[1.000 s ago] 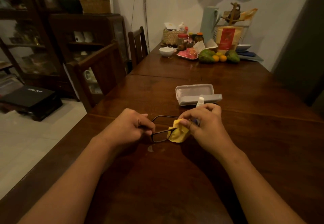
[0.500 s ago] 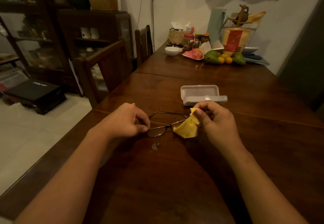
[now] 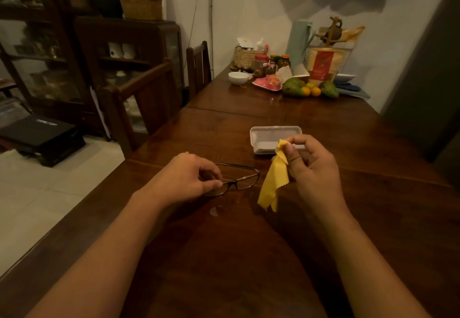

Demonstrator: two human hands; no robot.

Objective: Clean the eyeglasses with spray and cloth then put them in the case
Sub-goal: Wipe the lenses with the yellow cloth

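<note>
On the dark brown wooden tabletop [image 3: 224, 255] in front of you, the thin dark-framed eyeglasses [image 3: 245, 181] lie with their arms unfolded and their lenses toward you. Your left hand [image 3: 185, 177] holds them at their left end. The grip there is narrow, thumb and curled fingers closed on the frame at that lens, with the hand low over the wood. Your right hand [image 3: 315, 171] is raised just to the right of the eyeglasses and apart from them. Its grip is a tight pinch, thumb [image 3: 292, 158] against forefinger on the top corner of the small yellow cleaning cloth [image 3: 272, 188], with the other fingers loosely curled behind. The cloth hangs free from that pinch, its lower edge down near the tabletop; whether it touches the wood cannot be told. Just beyond your right hand lies the pale grey rectangular glasses case [image 3: 268, 138], open with its hollow facing up, and your fingers and the top of the cloth cover its near right corner. A small wet patch [image 3: 214, 211] shines on the wood just nearer to you than the eyeglasses, between your forearms.
</note>
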